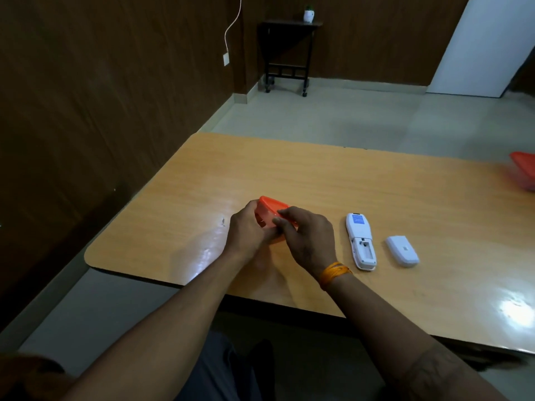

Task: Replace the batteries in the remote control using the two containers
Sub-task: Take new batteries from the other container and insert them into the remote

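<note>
A small orange container [270, 211] with its lid on is held tilted just above the wooden table [318, 180]. My left hand [249, 231] grips its left side and my right hand [307, 235] grips its right side, fingers over the lid edge. To the right the white remote control [361, 241] lies face down, its battery compartment open and empty. Its detached white cover [402, 250] lies beside it. A second orange container [524, 169] stands at the table's far right edge, partly cut off. No batteries are visible.
The table's left corner and front edge are close to my hands. Beyond the table are a tiled floor, a dark wheeled side table [286, 53] with a small potted plant [309, 13], and wood-panelled walls.
</note>
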Demonstrator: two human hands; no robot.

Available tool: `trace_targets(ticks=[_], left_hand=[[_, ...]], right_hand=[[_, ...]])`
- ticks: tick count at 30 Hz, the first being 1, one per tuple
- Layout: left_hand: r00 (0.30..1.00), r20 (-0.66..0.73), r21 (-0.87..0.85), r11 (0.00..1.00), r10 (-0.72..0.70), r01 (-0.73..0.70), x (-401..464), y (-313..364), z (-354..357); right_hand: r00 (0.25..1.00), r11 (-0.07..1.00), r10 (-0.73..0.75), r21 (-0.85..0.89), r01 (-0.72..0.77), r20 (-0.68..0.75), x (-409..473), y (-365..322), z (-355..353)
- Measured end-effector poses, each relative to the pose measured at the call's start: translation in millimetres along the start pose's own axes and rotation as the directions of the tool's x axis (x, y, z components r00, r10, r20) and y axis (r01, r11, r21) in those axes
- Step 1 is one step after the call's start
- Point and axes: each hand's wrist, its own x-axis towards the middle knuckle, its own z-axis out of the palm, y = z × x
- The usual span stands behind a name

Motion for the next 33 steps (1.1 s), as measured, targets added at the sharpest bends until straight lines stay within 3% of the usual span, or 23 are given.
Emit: trace_targets(ticks=[4, 10, 19, 27, 33], left_hand=[[1.0, 0.004, 0.002, 1.0, 0.014, -0.014, -1.8, -0.3, -2.4], [1.0, -0.003, -0.02, 1.0, -0.005, 0.005, -1.3, -9.1, -7.6], [1.0, 0.013, -0.04, 0.999, 0.011, -0.01, 4.4, -18.5, -10.0], [0.997, 0.035, -0.065, 0.996, -0.063, 0.065, 2.5, -32.8, -23.9], [0.998, -0.017, 0.161, 0.985, -0.067, 0.069, 3.9, -36.5, -21.8]], right_hand=[[0.998, 0.996, 0.063, 0.056, -0.063, -0.005, 11.0, 3.1, -5.3], [0.998, 0.998, -0.066, -0.023, 0.066, 0.023, 3.3, 5.0, 5.8], [0.998, 0.999, -0.049, -0.008, 0.049, -0.035, 14.8, 9.2, 11.4], [0.958, 0.97, 0.232, 0.117, -0.214, -0.171, 46.4, 17.4, -4.7], [0.858, 0.879, 0.459, 0.259, -0.4, -0.231, 40.2, 41.9, -14.6]])
